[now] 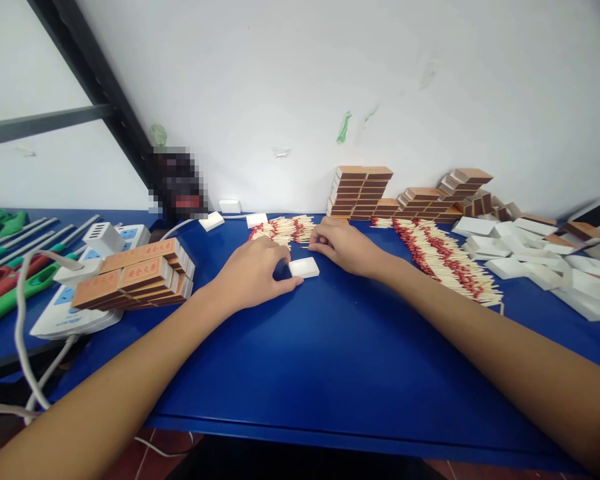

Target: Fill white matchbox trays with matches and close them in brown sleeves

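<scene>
A small white matchbox tray lies on the blue table in front of me. My left hand is at its left end, thumb along the near edge and curled forefinger by the far corner, gripping it lightly. Just beyond the tray, my right hand is closed in a pinch on a match, only partly visible at the fingertips. A loose pile of red-tipped matches spreads behind both hands, partly covered by them.
Long rows of matches lie right of my right forearm. Stacked matchboxes stand by the wall, with many white trays at far right. At left, bundled matchboxes rest on a power strip with cables, beside green-handled tools.
</scene>
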A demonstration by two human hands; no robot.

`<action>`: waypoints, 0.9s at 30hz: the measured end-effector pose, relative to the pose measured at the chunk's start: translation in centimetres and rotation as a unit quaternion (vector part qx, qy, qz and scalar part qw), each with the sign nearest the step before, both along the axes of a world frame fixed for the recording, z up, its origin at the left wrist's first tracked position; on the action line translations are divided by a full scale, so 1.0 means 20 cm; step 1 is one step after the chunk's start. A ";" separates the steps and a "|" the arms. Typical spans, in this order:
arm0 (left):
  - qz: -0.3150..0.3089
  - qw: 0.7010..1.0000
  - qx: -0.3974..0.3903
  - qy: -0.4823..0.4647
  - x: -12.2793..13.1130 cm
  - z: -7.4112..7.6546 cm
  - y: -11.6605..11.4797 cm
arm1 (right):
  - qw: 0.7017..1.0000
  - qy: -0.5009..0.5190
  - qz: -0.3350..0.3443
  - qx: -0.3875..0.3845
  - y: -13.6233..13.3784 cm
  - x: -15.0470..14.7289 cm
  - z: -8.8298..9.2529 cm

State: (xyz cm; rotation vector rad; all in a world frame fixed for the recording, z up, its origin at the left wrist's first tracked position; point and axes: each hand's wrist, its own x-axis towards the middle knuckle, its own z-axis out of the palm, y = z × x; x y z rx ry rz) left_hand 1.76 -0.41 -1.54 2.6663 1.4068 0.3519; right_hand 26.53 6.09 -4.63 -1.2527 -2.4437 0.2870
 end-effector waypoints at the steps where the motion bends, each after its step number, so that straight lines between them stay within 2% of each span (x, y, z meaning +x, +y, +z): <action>1: 0.000 1.000 -0.002 0.000 0.00 0.00 0.00 | 1.000 -0.004 -0.005 -0.001 0.00 0.00 0.00; 9: 0.000 1.000 -0.003 -0.001 0.00 0.00 0.00 | 0.999 -0.019 -0.043 0.014 -0.01 -0.05 -0.01; 14: 0.003 1.000 -0.006 0.004 0.01 0.01 -0.01 | 0.999 -0.009 -0.043 0.010 0.00 -0.06 -0.01; 20: 0.010 1.000 0.001 0.006 0.00 0.01 0.00 | 0.996 -0.064 -0.062 0.006 -0.01 -0.07 0.01; 27: 0.015 1.000 0.004 0.011 -0.01 0.01 0.01 | 0.995 -0.089 -0.043 0.018 -0.04 -0.04 0.02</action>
